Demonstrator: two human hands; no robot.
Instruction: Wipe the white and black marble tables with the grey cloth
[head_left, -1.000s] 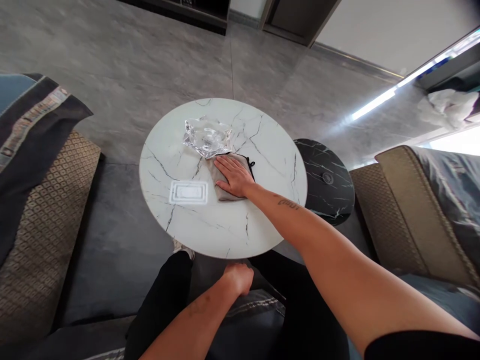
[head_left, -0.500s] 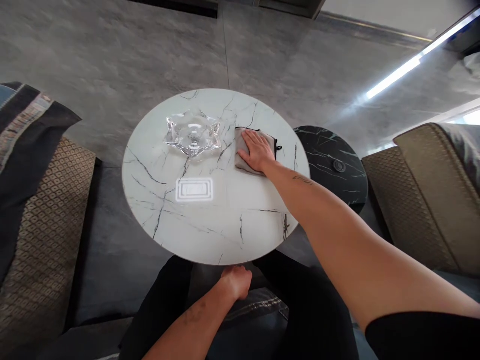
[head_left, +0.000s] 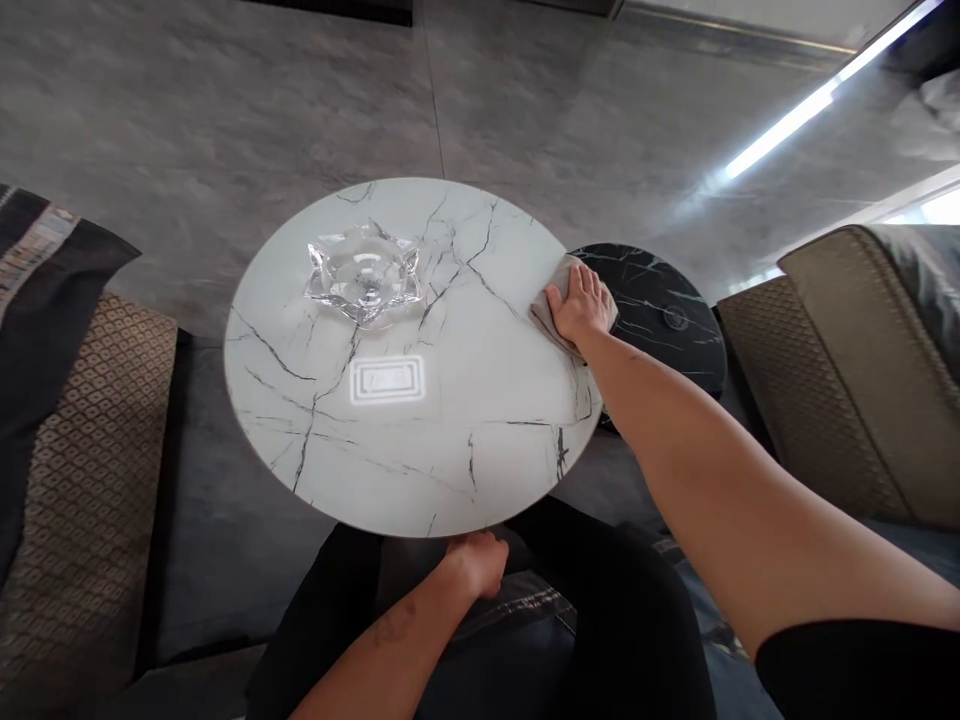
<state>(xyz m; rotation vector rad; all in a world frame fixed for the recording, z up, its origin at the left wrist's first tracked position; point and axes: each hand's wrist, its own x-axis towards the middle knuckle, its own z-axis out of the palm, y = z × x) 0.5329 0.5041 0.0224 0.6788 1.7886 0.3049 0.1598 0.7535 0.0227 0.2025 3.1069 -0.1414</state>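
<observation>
My right hand [head_left: 581,305] lies palm down on a grey-beige cloth [head_left: 550,318], pressing it with fingers spread. The cloth sits at the right rim of a round white marble-patterned table [head_left: 450,450] and is bunched under the palm. Below the table's near edge, my left hand [head_left: 480,563] is closed in a fist between the knees. Whatever that fist may hold is hidden. A clear, star-shaped glass dish [head_left: 367,280] stands on the table's far left part.
A lower black marble-patterned round table [head_left: 660,310] adjoins on the right, with a small round disc [head_left: 676,317] on it. Upholstered seats flank both sides, the left one [head_left: 112,400] draped with dark fabric, the right one [head_left: 847,400] bulky. Grey floor [head_left: 225,110] lies beyond.
My right hand has slid the cloth rightward across the tabletop to its right rim. The cloth, flat before, is now more bunched. The left hand stays in about the same place.
</observation>
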